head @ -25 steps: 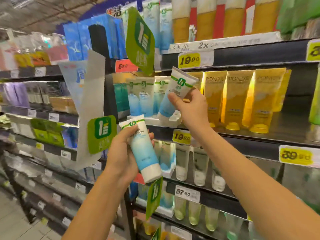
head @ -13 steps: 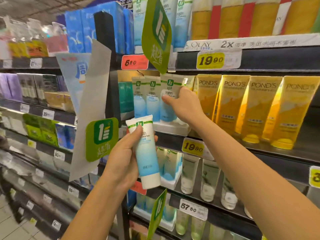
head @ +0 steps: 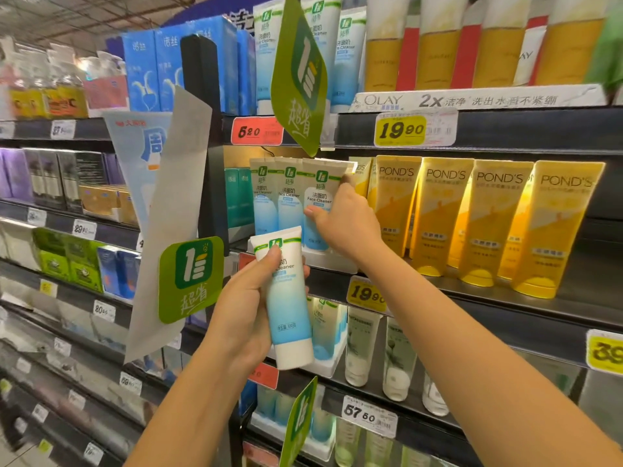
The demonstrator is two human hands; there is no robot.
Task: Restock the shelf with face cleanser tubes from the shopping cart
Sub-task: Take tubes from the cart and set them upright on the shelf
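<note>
Face cleanser tubes stand cap-down in a row of three on the middle shelf, in a white tray at its left end. The rightmost tube is upright, touching its neighbour on the left. The right grip, a bare hand reaching in from the lower right, pinches this tube: the thumb lies across the front under the "Face Cleaner" print, and the fingers curl round its right edge up near the crimped top.

Another tube of the same kind sits in the left grip, in front of the shelf edge and below the row. It points cap-down and leans a little to the left. The left thumb presses over the green logo near its top, and the other fingers wrap round behind it, their tips showing at its right side.

Just to the right of the tray stand yellow Pond's tubes, also cap-down. A yellow 19.90 price tag hangs on the shelf edge under the right wrist. A green hanging sign juts out from the shelf above, beside a red 6.20 tag. A second green sign sticks out to the left of the left grip.
</note>
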